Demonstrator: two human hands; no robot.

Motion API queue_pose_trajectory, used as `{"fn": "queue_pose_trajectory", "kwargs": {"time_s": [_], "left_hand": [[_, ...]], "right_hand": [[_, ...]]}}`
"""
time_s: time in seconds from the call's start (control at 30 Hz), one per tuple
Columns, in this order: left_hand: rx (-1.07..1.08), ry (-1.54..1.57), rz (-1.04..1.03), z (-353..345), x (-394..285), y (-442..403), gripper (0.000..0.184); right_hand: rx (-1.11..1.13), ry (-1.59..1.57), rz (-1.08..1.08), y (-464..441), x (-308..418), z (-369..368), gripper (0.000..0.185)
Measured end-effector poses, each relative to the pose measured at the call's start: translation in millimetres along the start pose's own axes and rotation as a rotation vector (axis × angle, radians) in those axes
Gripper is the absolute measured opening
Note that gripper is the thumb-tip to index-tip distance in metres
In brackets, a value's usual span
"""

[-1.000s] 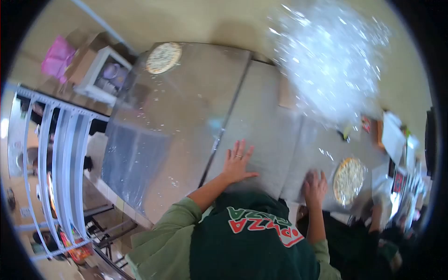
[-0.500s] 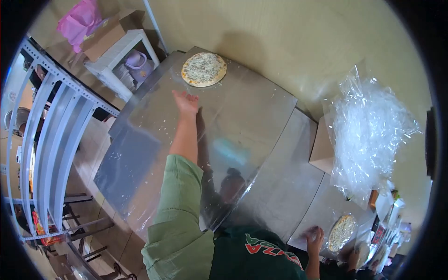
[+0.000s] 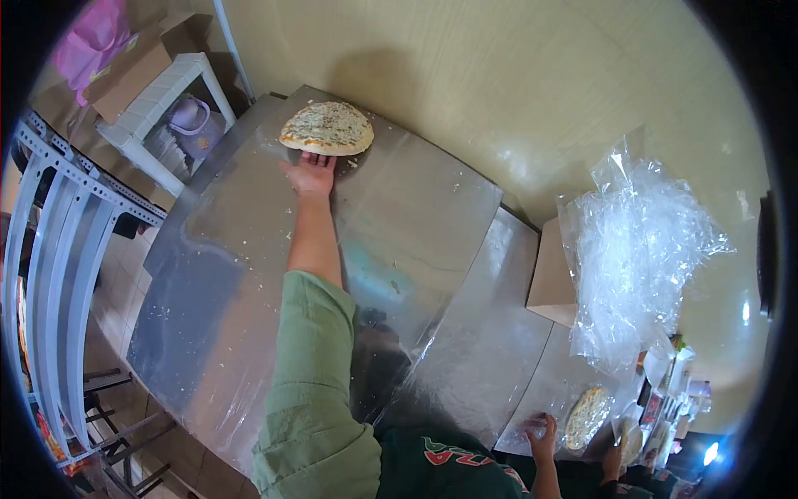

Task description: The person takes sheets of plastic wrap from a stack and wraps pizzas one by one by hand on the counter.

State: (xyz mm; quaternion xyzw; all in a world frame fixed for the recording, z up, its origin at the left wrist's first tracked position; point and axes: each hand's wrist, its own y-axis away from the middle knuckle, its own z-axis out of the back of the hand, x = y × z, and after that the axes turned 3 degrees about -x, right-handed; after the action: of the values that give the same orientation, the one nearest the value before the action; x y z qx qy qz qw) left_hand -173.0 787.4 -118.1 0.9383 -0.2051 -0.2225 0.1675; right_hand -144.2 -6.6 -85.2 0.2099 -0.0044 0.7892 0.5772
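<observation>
One left grip (image 3: pixel 309 173), thumb spread, is reaching under the far pizza (image 3: pixel 329 128) at its near edge, likely floppy, needing broad support

The left hand (image 3: pixel 311 173), a second ago spread palm-down on the metal table (image 3: pixel 482 308), has stretched far forward to the table's far end. Half a second ago it was palm up, just short of the pizza (image 3: pixel 327 129); now its fingers have slid under the near edge. Directly above those fingers, that edge has risen, so the pizza, flat before, tilts up on the side nearest the palm
</observation>
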Motion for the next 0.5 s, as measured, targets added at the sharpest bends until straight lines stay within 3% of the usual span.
{"fn": "queue_pose_trajectory", "kwargs": {"time_s": [0.1,0.23,0.37,0.5], "left_hand": [[0.093,0.201,-0.023,4.0,23.1,22.3,0.08],[0.454,0.248,0.08,24.6,23.5,61.4,0.069],[0.527,0.23,-0.036,60.2,28.4,110.0,0.061],[0.546,0.066,0.102,85.1,37.0,177.7,0.06]], "right_hand": [[-0.013,-0.042,-0.015,0.7,3.4,0.7,0.067],[-0.042,-0.042,0.048,-1.1,-10.0,-5.6,0.065],[-0.098,-0.058,0.056,0.5,-16.1,-7.9,0.061],[-0.149,-0.066,0.066,4.3,-51.1,-16.7,0.055]]}}
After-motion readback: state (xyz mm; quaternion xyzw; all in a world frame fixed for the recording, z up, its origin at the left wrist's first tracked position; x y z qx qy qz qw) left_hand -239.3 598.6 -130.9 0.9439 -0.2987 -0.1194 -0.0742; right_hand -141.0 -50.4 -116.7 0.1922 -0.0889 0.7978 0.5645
